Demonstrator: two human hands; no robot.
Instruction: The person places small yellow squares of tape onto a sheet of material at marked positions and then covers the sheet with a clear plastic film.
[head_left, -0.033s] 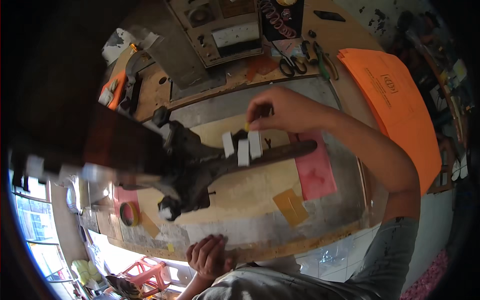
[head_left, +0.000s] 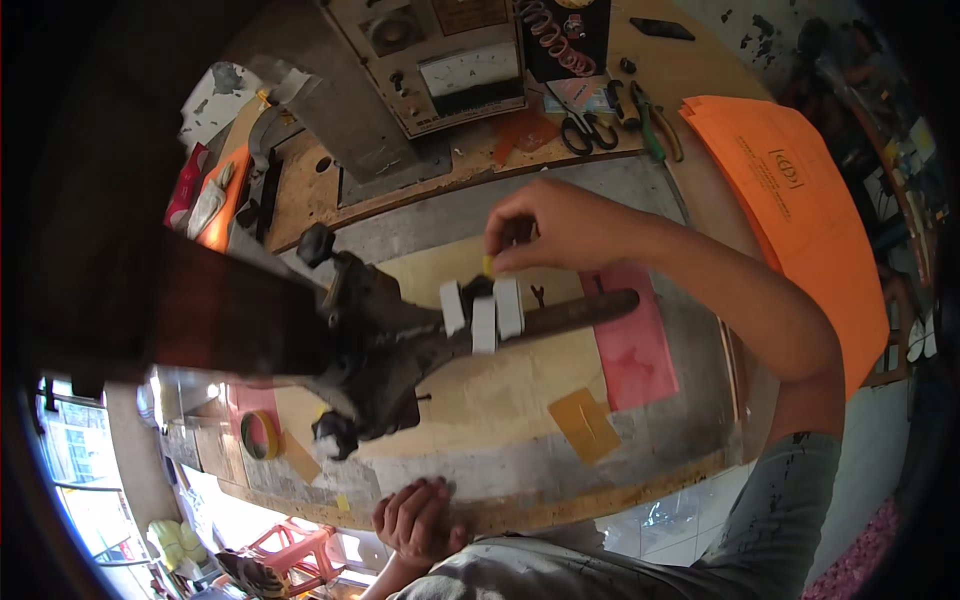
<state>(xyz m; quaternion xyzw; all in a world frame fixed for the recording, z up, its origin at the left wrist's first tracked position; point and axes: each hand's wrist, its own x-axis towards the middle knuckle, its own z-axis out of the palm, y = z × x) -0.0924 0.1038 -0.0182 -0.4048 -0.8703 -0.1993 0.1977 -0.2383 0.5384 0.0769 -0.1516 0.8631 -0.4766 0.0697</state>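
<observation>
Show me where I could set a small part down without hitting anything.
The grey worktop looks bare between the left hand and brown square, and in a strip right of the pink sheet. It is crowded around the white blocks by the right hand, and at the back right around scissors and pliers.

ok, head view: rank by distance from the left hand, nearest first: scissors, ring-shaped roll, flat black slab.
From the left hand:
1. ring-shaped roll, to its left
2. scissors, far side, right of centre
3. flat black slab, farther back, right
</observation>
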